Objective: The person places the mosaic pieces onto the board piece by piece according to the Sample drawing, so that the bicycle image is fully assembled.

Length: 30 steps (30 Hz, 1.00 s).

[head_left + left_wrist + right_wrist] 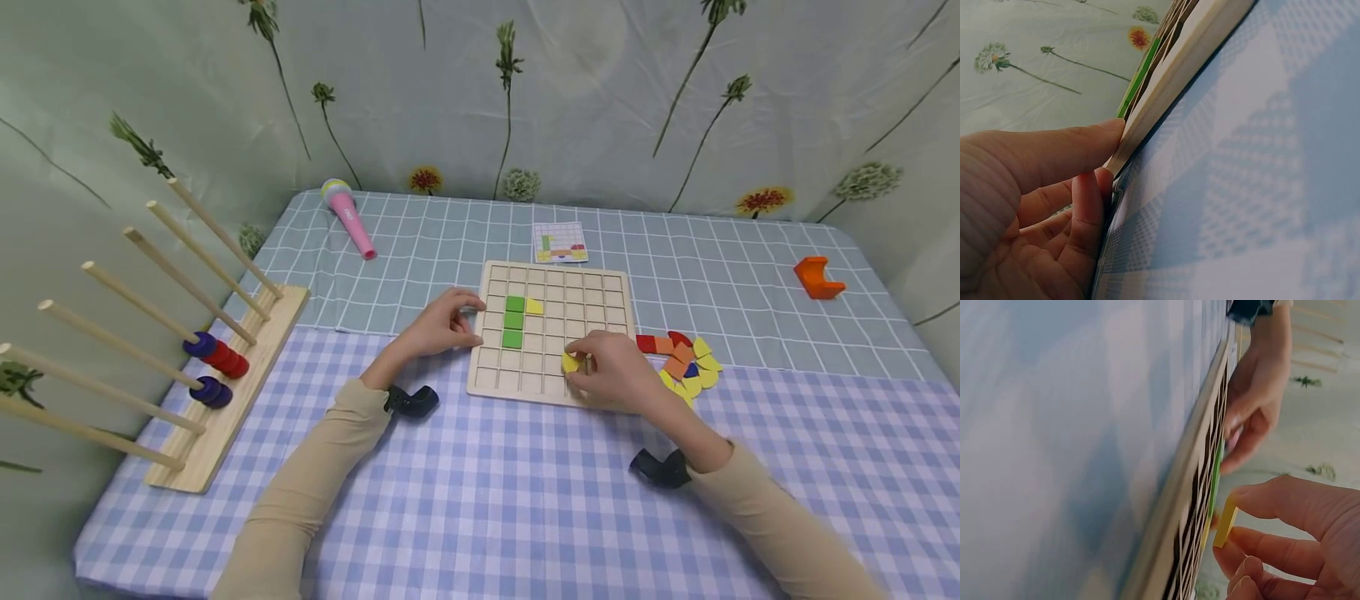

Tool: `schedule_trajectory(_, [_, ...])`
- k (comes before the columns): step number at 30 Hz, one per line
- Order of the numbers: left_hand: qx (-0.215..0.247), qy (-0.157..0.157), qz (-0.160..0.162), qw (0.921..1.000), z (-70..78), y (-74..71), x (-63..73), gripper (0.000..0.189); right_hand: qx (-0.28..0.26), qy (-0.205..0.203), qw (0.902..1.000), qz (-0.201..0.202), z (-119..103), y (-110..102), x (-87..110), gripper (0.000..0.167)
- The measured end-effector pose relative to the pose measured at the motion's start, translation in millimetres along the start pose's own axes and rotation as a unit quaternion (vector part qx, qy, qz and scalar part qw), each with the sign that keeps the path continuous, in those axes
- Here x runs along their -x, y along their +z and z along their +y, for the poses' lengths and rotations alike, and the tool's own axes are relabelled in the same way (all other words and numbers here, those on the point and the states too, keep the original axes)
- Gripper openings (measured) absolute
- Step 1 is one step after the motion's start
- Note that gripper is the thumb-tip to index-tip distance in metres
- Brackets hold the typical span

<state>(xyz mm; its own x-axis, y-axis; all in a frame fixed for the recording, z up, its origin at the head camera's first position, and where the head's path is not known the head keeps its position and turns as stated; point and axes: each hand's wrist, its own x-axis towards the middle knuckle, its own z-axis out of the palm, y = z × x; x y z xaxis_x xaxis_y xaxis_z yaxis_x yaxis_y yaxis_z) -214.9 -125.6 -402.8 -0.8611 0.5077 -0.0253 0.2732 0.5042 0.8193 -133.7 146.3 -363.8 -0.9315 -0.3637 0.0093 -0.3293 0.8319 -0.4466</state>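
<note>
A pale wooden grid board (491,379) lies flat, with a column of green square tiles (513,320) and a yellow tile (535,307) in its cells. My right hand (618,371) pinches another thin yellow tile (1226,522) between thumb and fingers, over the lower right part of the grid. In the head view that tile (571,363) is partly covered by the fingers. At the board's left edge, my left hand (444,323) rests its thumb and fingertips against the wooden rim (1147,103). A small printed pattern card (551,236) lies behind the board.
Yellow, orange, red and blue tiles (678,354) are heaped right of the board. A wooden peg rack (217,442) with red and blue rings stands at the left. Farther back are a pink toy microphone (350,218) and an orange curved block (817,279).
</note>
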Motion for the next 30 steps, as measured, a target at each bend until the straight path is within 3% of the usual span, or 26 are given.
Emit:
schedule_trajectory(17, [0.004,-0.004,-0.006,1.0000,4.0,-0.1,-2.1,0.053,-0.017,-0.079,0.9967,-0.009,-48.0,25.3,-18.3,0.029])
schedule_trajectory(30, [0.009,0.000,-0.003,1.0000,1.0,-1.2,-0.9,0.052,-0.007,-0.122,0.9924,-0.017,-68.0,39.5,-32.0,0.027])
